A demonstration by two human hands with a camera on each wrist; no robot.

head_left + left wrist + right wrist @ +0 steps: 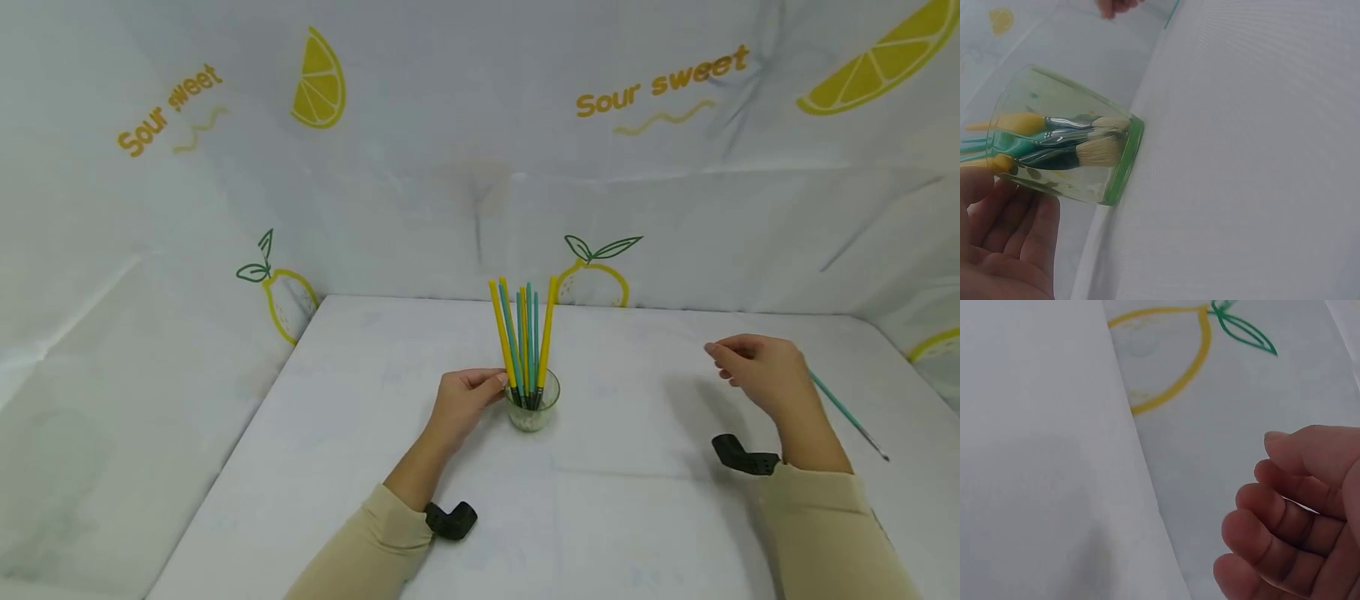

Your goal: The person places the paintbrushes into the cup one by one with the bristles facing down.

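Observation:
A clear greenish glass (531,419) stands upright on the white table, holding several yellow and teal paintbrushes (1032,140) with their bristles down and handles up. My left hand (468,400) pinches the left side of its rim, thumb by the handles and fingers along the outside wall. To the right, my right hand (761,371) hovers over the table with loosely bent fingers and nothing in them, as the right wrist view also shows. Just beyond that hand lies a single teal paintbrush (847,414), its upper end partly hidden behind the wrist.
The white table (615,517) meets a white cloth backdrop (420,217) printed with lemons and lettering along its back and side edges. A black wrist device (450,521) sits on the left wrist, another black device (742,458) on the right.

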